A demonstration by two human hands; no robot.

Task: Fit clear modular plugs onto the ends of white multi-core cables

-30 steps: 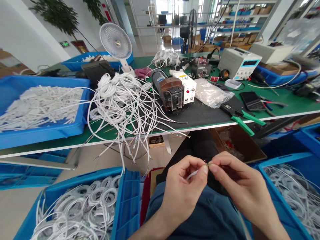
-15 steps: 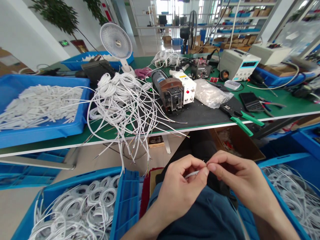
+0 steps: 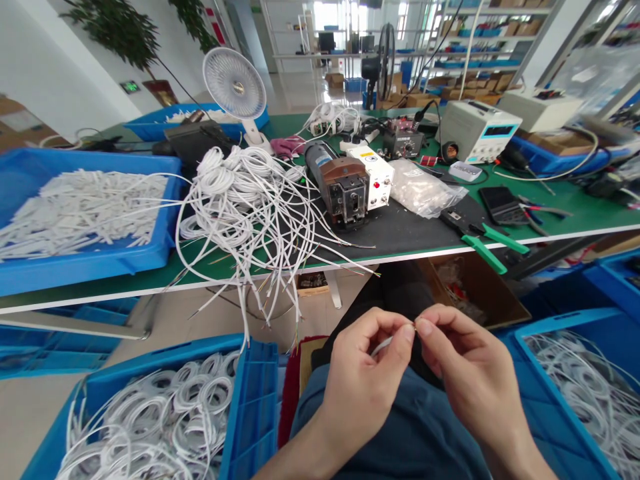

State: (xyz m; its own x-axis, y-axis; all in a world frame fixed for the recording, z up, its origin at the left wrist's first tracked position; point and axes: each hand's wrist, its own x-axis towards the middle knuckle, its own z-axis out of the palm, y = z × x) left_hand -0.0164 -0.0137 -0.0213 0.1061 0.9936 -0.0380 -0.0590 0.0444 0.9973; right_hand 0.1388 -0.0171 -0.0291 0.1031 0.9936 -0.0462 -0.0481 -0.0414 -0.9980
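White cable (image 3: 384, 345) is what my left hand (image 3: 364, 377) pinches, just over my lap, with only a short curved stretch showing between thumb and forefinger. Since half a second ago my two hands have drawn a little closer and sit a touch lower in view; the stripped tip at the cable's end, which earlier stood out as a small dark stub, is now almost swallowed between my fingertips. I judge I am working the bare end, twisting or tidying it, and the closing-in suggests that small step is nearly through.

My left grip is narrow, shut on the cable. My right hand (image 3: 467, 373) meets it fingertip to fingertip, its grip pinched tight on the cable's very end; what exactly lies under the pads I cannot tell.

The cable looks thin, round, pliant, with a matt white jacket. Its far length runs down behind my left palm, out of sight.

Left of my knees stands a blue crate (image 3: 250, 393) of coiled cables; on the green worktop (image 3: 590, 207) above lie a loose tangle of cables (image 3: 240, 200) and a small crimping machine (image 3: 343, 187). Nothing there has shifted.
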